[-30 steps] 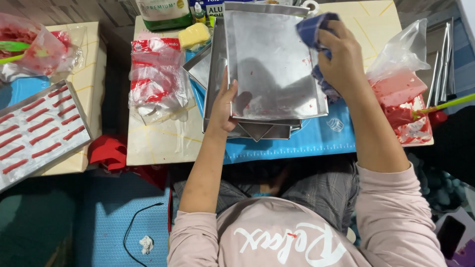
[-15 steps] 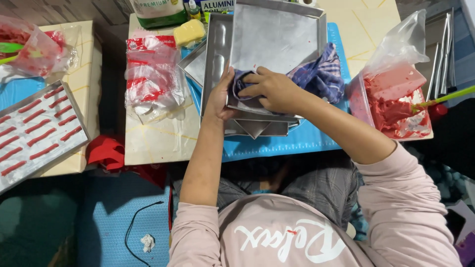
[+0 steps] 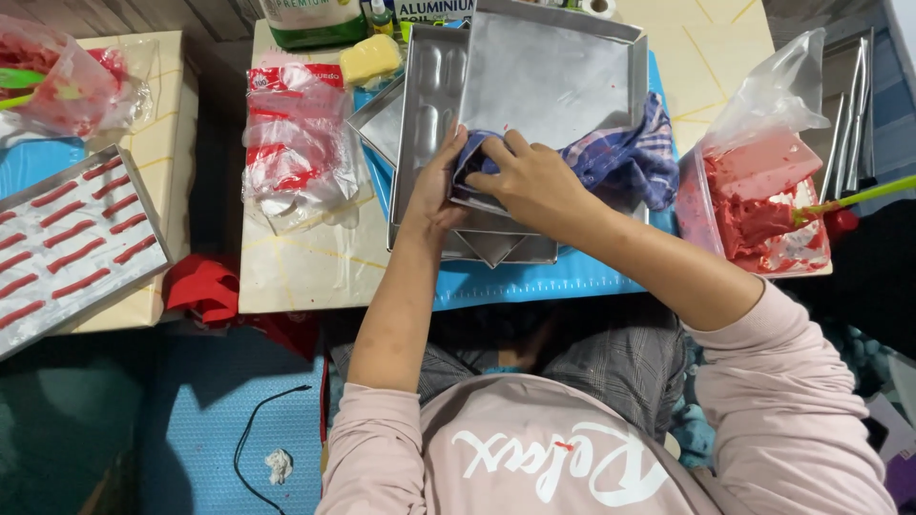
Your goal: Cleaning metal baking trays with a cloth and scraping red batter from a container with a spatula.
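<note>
A shiny metal baking tray point(image 3: 553, 76) leans tilted above a stack of other metal trays point(image 3: 425, 105) on a blue mat point(image 3: 534, 281). My left hand point(image 3: 434, 186) grips the tray's near left edge. My right hand point(image 3: 530, 181) presses a blue checked cloth point(image 3: 620, 157) against the tray's lower left corner. The cloth trails out to the right over the tray's edge.
A container of red dough point(image 3: 754, 205) in a plastic bag with a green spatula point(image 3: 849, 198) sits at right. A tray of red dough strips point(image 3: 67, 243) lies at left. A crumpled plastic wrapper point(image 3: 296, 153), a yellow sponge point(image 3: 370, 57) and a red cloth point(image 3: 205, 286) are nearby.
My right hand swept the cloth from the tray's top right down to its lower left corner. The tray has tipped back a little flatter. My left hand kept its hold.
</note>
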